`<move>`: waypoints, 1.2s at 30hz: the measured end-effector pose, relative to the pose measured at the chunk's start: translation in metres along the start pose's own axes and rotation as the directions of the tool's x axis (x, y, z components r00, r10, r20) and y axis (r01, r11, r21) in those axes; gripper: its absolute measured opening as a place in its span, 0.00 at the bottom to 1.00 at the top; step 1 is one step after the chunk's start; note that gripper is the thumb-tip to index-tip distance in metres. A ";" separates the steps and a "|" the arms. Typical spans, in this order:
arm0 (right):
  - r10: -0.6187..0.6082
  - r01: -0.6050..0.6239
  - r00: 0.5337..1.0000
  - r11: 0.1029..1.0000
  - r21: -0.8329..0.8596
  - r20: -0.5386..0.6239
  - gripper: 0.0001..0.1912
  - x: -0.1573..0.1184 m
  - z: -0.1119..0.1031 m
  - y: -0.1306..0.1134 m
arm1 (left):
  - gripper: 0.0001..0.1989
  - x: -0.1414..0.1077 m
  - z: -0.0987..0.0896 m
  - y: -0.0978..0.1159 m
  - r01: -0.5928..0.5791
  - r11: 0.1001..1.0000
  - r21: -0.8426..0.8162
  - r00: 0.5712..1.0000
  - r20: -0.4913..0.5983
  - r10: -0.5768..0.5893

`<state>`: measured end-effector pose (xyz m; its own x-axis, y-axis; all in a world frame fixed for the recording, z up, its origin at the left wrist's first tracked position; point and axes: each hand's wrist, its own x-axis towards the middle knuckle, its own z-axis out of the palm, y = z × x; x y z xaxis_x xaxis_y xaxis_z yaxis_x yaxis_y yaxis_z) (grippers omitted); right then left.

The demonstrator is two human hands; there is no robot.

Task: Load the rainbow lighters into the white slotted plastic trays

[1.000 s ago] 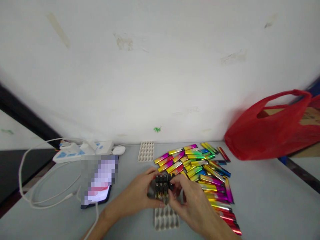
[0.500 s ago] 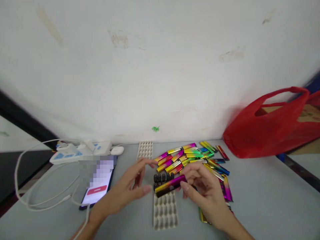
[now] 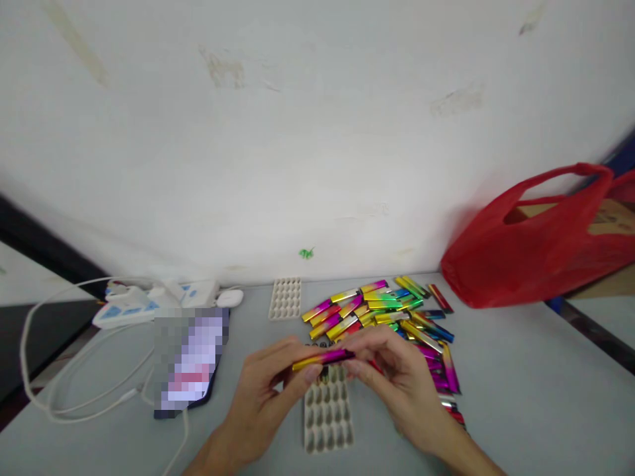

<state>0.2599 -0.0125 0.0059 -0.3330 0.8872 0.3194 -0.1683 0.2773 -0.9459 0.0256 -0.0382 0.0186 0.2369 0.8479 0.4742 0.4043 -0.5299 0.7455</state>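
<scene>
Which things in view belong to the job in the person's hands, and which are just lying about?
Likely part of the job:
held shiny stick, yellow and purple
near tray
dark pieces at that tray, mostly hidden
heap of similar sticks
far tray, perhaps: it looks similar

Apparently just lying about:
phone
power strip
white cable
red bag

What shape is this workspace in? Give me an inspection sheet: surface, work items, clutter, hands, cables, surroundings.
Surface: grey table, against the wall.
Work items: one yellow-purple tube in hand; other tubes heaped at centre-right; near tray below the hands; far tray by the wall.
Clutter: phone and power strip on the left.
Hands: left hand grips the tube's yellow end, right hand its purple end.
Cables: white cable looped left of the phone.
Surroundings: white wall, marked; red bag at far right.
</scene>
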 end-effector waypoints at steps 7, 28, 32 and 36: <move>0.230 -0.205 0.971 0.943 0.262 -0.070 0.15 0.009 0.012 0.002 | 0.16 -0.013 0.010 -0.013 -0.247 0.871 0.424 0.934 -0.134 0.330; 0.297 -0.258 0.953 0.896 0.362 -0.056 0.18 0.009 0.013 0.011 | 0.15 -0.012 0.005 -0.011 -0.386 0.578 0.719 0.848 0.030 0.529; 0.301 -0.262 0.952 0.893 0.365 -0.052 0.18 0.009 0.012 0.014 | 0.13 -0.011 0.009 -0.009 -0.344 0.647 0.680 0.866 -0.036 0.499; 0.291 -0.256 0.956 0.882 0.395 -0.029 0.16 0.008 0.012 0.016 | 0.10 -0.013 0.014 -0.010 -0.299 0.714 0.634 0.874 -0.118 0.471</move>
<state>0.2429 -0.0052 -0.0058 -0.3404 0.9398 0.0289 -0.4295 -0.1280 -0.8939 0.0306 -0.0437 -0.0021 0.2936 0.4901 0.8207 0.7774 -0.6220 0.0934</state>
